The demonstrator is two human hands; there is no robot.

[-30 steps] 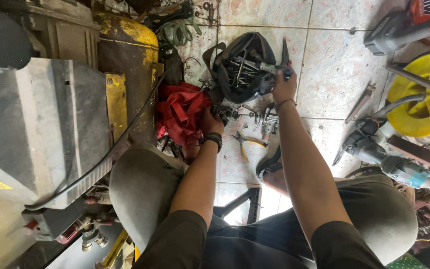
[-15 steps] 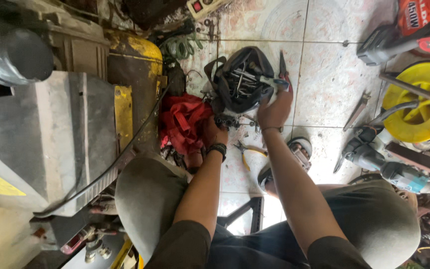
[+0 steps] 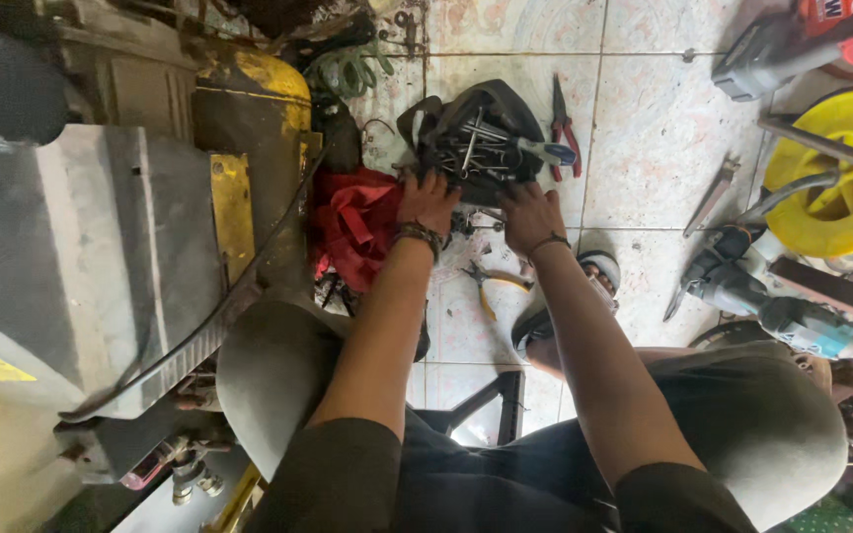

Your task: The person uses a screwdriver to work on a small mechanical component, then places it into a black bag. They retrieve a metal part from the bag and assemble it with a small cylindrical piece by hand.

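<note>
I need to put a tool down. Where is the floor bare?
Bare tile lies between the red pliers and the yellow reel, above the grinder. It is crowded around the tool bag, where the left hand and right hand reach, and by the red cloth.

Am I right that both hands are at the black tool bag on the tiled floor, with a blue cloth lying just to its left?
Not quite: the cloth is red, not blue. The head view shows it bunched just left of the black tool bag on the tiled floor. Otherwise yes: the left hand and right hand are both at the bag's near edge.
</note>
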